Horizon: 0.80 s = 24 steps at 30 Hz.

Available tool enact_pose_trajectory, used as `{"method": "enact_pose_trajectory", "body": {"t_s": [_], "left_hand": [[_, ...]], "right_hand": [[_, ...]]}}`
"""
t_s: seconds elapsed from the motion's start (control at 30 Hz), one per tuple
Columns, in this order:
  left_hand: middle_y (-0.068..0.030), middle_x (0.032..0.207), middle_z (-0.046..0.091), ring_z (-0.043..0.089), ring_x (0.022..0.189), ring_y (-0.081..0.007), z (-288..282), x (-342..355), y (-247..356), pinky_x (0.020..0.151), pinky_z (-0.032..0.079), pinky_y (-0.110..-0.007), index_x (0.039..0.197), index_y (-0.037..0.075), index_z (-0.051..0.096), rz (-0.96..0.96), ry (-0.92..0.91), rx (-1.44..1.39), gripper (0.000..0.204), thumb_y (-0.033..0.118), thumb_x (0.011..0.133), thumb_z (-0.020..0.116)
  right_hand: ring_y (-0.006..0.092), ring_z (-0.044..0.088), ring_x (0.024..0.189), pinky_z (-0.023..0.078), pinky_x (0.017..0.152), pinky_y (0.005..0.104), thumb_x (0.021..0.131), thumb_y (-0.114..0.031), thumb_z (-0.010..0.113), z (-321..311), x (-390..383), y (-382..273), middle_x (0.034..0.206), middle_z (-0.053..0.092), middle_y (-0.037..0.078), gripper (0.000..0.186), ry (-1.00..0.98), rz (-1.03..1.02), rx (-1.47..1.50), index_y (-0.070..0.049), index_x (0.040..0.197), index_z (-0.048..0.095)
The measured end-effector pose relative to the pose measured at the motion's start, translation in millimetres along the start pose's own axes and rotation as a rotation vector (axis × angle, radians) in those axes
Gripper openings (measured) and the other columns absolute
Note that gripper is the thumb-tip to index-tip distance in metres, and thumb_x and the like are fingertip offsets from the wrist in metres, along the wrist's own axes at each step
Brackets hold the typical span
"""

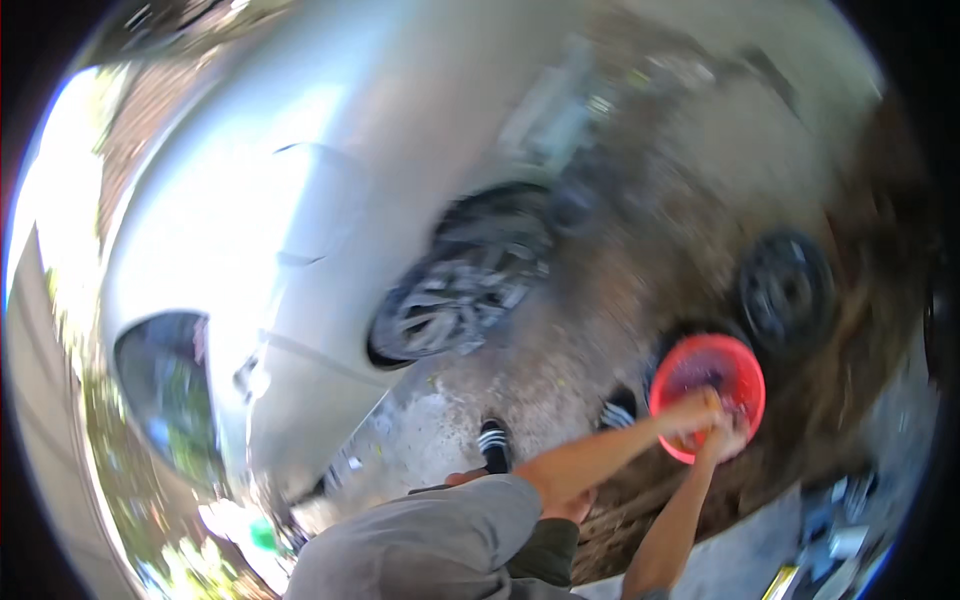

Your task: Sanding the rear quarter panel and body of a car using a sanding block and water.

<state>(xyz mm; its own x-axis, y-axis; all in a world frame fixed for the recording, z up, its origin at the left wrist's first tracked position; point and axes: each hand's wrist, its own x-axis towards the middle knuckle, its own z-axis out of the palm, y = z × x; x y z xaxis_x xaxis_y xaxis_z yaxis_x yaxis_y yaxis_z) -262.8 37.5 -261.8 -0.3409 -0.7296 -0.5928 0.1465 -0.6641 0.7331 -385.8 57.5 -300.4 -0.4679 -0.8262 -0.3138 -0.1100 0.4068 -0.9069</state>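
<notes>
Both hands are over a red bucket (738,362) at the right. My left hand (690,412) reaches into it with its fingers round something small and yellow-orange, blurred, perhaps a sponge. My right hand (725,438) is just to the right and below, closed against the same soft-looking thing, which is mostly hidden by the fingers. Dark water seems to lie in the bucket. A black round thing, perhaps a tyre, shows behind the bucket's rim.
A silver car (330,200) fills the left and top, its wheel (450,300) beside me. A loose dark wheel (785,290) lies beyond the bucket. My sandalled feet (493,443) stand on stained concrete. Assorted items (848,540) lie at lower right.
</notes>
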Motion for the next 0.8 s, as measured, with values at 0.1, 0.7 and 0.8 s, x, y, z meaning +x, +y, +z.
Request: {"method": "enact_pose_trajectory", "body": {"t_s": [0.1, 0.7, 0.8], "left_hand": [[-0.0031, 0.095, 0.064, 0.058, 0.087, -0.0132, 35.0, -59.3, 62.9, 0.082, 0.049, -0.031, 0.106, 0.007, 0.060, 0.133, 0.274, 0.014, 0.048, 0.035, 0.075, 0.084], [-0.0165, 0.123, 0.052, 0.049, 0.124, -0.0368, -335.7, -729.2, 455.9, 0.101, 0.037, -0.054, 0.117, 0.013, 0.056, 0.823, 1.639, 1.833, 0.050, 0.031, 0.073, 0.074], [-0.0141, 0.125, 0.052, 0.049, 0.126, -0.0338, -377.6, -762.9, 474.9, 0.101, 0.037, -0.053, 0.120, 0.018, 0.057, 0.841, 1.570, 2.132, 0.054, 0.044, 0.075, 0.071]], "right_hand": [[0.0309, 0.067, 0.089, 0.058, 0.080, 0.0401, 0.083, -0.019, 0.055, 2.3, -24.1, -82.4, 0.106, 0.066, 0.020, 0.037, 0.011, 0.294, 0.419, 0.006, 0.109, 0.063], [0.0345, 0.019, 0.149, 0.021, 0.119, 0.0418, 0.101, -0.018, 0.045, 351.5, -471.0, -597.6, 0.162, 0.018, 0.018, 0.067, -1.222, -1.152, 0.582, -0.006, 0.157, 0.011], [0.0362, 0.015, 0.150, 0.013, 0.121, 0.0459, 0.097, -0.018, 0.052, 420.5, -501.2, -624.5, 0.163, 0.014, 0.015, 0.072, -1.095, -1.696, 0.434, -0.004, 0.156, 0.014]]}}
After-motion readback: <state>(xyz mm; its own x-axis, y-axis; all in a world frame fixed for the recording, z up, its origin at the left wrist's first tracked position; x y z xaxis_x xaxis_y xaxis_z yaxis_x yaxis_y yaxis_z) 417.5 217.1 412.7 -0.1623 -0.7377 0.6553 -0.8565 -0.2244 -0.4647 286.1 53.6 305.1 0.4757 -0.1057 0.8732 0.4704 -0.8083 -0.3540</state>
